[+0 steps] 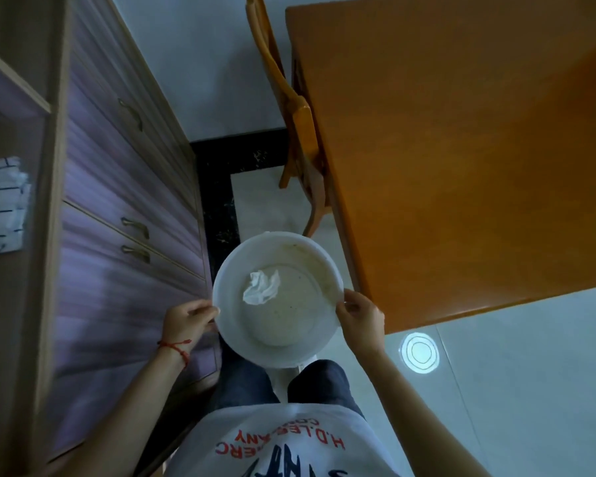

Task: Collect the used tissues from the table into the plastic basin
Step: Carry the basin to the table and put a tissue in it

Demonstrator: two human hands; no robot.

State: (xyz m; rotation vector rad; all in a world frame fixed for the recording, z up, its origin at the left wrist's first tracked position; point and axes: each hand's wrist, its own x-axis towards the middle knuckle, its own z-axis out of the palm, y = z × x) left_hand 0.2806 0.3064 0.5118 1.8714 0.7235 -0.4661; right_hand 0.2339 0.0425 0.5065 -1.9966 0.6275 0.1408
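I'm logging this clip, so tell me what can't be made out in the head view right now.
- Table: its far and right parts are cut off by the frame edges, so tissues there can't be ruled out.
- Cabinet: motion-blurred.
- Basin, gripped by left hand and right hand: its underside is hidden; one tissue shows.

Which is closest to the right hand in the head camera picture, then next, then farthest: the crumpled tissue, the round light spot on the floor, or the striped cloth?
From the right hand:
1. Light spot, on the floor, just right.
2. Crumpled tissue, inside the basin, to the left.
3. Striped cloth, far left on the shelf.
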